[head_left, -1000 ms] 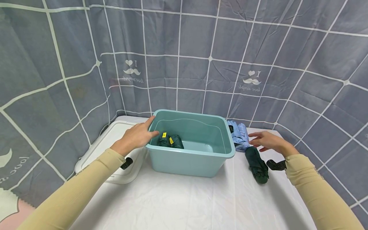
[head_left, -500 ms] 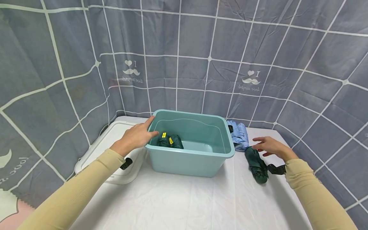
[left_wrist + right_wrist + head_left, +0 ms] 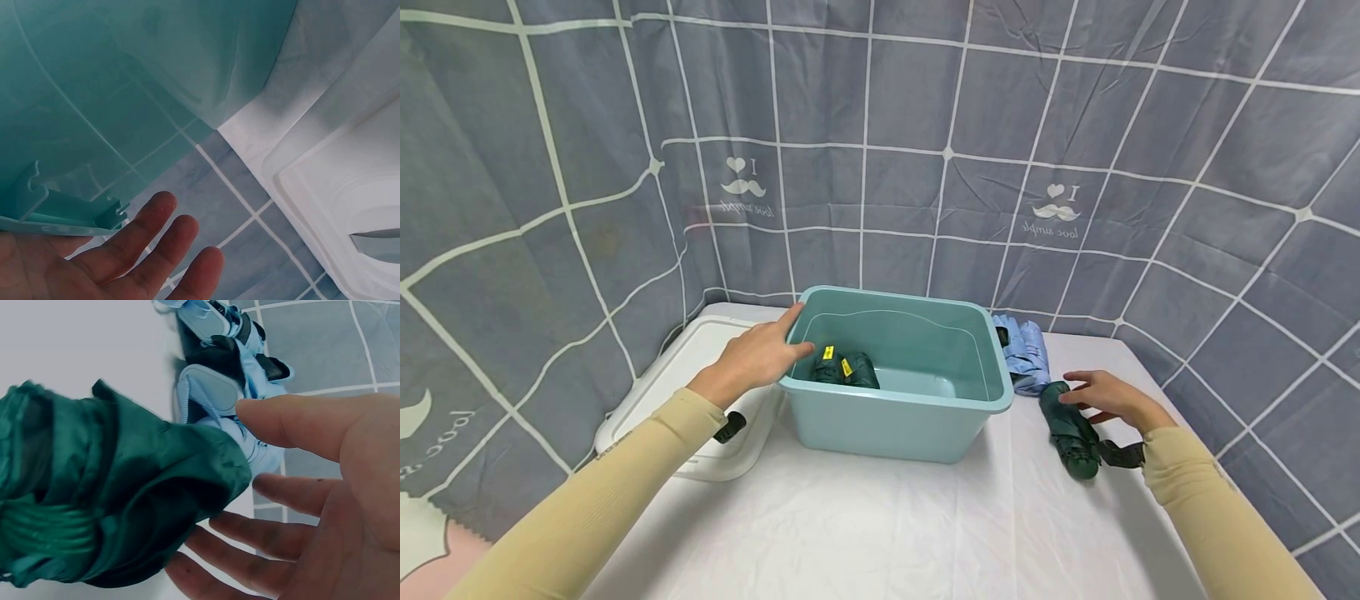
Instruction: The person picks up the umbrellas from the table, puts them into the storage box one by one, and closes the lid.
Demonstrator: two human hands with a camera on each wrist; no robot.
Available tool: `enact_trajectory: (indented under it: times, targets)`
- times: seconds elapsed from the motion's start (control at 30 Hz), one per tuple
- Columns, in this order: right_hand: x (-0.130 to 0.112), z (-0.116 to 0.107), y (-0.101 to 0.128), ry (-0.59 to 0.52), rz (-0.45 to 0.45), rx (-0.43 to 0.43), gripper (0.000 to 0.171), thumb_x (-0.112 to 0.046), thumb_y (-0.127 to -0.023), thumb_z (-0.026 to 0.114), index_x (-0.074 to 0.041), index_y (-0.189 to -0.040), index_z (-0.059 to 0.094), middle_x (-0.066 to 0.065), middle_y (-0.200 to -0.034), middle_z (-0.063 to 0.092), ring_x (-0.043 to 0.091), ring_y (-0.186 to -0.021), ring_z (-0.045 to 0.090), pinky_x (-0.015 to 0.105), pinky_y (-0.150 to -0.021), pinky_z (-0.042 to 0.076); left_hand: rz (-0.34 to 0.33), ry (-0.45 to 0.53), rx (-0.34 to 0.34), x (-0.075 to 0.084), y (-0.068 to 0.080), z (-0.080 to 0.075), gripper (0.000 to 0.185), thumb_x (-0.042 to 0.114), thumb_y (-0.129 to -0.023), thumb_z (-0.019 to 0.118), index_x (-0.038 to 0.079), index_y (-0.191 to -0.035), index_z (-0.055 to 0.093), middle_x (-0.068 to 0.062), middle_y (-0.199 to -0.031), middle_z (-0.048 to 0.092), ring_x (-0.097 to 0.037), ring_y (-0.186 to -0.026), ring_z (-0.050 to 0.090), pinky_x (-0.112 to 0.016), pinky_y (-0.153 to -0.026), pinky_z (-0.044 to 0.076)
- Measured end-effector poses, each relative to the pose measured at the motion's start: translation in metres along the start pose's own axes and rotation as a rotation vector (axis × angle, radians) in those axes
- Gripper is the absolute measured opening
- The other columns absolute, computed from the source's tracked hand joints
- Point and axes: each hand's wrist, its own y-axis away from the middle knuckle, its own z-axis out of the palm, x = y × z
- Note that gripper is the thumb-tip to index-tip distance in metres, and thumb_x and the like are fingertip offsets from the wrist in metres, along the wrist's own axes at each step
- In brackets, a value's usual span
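A teal plastic storage bin (image 3: 887, 425) stands mid-table with two dark green folded umbrellas (image 3: 859, 372) inside at its left end. My left hand (image 3: 758, 354) rests at the bin's left rim, thumb over the edge; the left wrist view shows its fingers (image 3: 156, 240) extended below the rim outside. Right of the bin, another dark green folded umbrella (image 3: 1067, 429) lies on the table. My right hand (image 3: 1108, 396) is over its far end, and in the right wrist view the fingers (image 3: 244, 534) are spread around that end, not closed on it.
Light blue folded umbrellas (image 3: 1026, 354) lie side by side between the bin and the right hand, near the back. A white lid (image 3: 715, 333) lies left of the bin on the white-covered table (image 3: 880, 525). A grey checked curtain (image 3: 910, 192) hangs close behind.
My right hand has moved from beside the blue umbrellas toward me, to the far end of the loose green umbrella. The left hand has stayed on the bin's rim.
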Motion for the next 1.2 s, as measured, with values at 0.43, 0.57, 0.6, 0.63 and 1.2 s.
enact_trajectory:
  times: [0.43,0.57,0.6,0.63,1.2]
  targets:
    - [0.012,0.013,-0.002,-0.042,0.064,-0.016,0.092,-0.030,-0.093,0.071,0.006,-0.157,0.015,0.042,-0.150,0.029,0.044,-0.128,0.049,0.044,-0.079,0.058,0.004,-0.005,-0.003,0.000,0.000,0.000,0.082,0.053,-0.097,0.047,0.020,-0.164,0.013,-0.025,-0.153,0.045,-0.046,-0.135,0.048,-0.068,-0.095,0.044]
    - [0.011,0.016,0.000,-0.045,0.088,-0.013,0.095,-0.028,-0.092,0.072,0.002,-0.159,0.011,0.042,-0.153,0.021,0.048,-0.130,0.044,0.045,-0.074,0.059,0.008,-0.003,0.001,0.000,0.001,-0.001,0.082,0.052,-0.097,0.047,0.020,-0.164,0.013,-0.025,-0.152,0.045,-0.046,-0.135,0.049,-0.068,-0.095,0.044]
    - [0.011,0.016,0.000,-0.042,0.091,-0.016,0.096,-0.028,-0.092,0.072,0.001,-0.159,0.010,0.042,-0.153,0.020,0.048,-0.129,0.044,0.045,-0.072,0.059,0.007,-0.002,0.000,0.000,0.001,-0.001,0.082,0.052,-0.097,0.047,0.020,-0.164,0.013,-0.025,-0.152,0.045,-0.046,-0.135,0.048,-0.068,-0.095,0.044]
    - [0.011,0.017,0.001,-0.037,0.093,-0.017,0.097,-0.028,-0.092,0.072,0.001,-0.159,0.009,0.042,-0.153,0.019,0.047,-0.128,0.044,0.045,-0.071,0.059,0.007,-0.003,0.000,0.000,0.001,-0.001,0.082,0.052,-0.097,0.047,0.020,-0.164,0.013,-0.025,-0.152,0.045,-0.046,-0.135,0.049,-0.068,-0.095,0.044]
    - [0.012,0.022,0.001,-0.080,0.065,0.000,0.096,-0.019,-0.088,0.074,0.001,-0.158,0.012,0.040,-0.138,0.037,0.029,-0.098,0.062,0.041,-0.074,0.058,0.000,-0.003,-0.004,0.000,0.001,-0.001,0.082,0.053,-0.097,0.047,0.020,-0.164,0.011,-0.024,-0.154,0.044,-0.045,-0.137,0.047,-0.068,-0.096,0.043]
